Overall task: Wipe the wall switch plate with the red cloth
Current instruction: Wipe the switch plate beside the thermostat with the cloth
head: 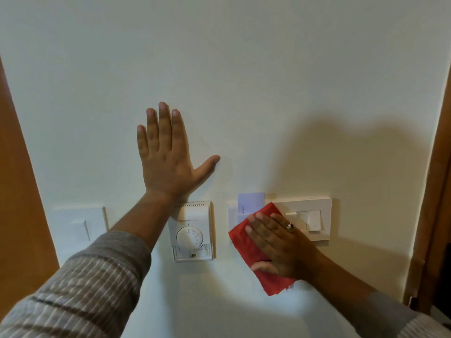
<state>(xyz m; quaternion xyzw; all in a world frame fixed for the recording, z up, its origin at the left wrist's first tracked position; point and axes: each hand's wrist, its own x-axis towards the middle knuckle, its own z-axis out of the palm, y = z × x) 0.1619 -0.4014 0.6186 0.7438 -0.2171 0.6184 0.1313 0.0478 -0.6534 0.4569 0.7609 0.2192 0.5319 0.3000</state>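
My right hand [278, 245] presses a red cloth [246, 242] flat against the wall, over the left part of a cream wall switch plate [317, 208]. Its fingers lie spread on the cloth and a ring shows on one finger. The plate's right half, with two rocker switches [313, 220], is uncovered. The cloth hangs down below my palm to a frayed corner. My left hand [166, 154] rests flat and open on the bare wall, higher up and to the left, fingers pointing up.
A white dial thermostat [192, 231] sits on the wall between my two hands. A key card holder with a pale card [251, 201] adjoins the cloth's top left. Another white switch plate [80, 225] is far left. Brown wooden frames [436, 191] border both sides.
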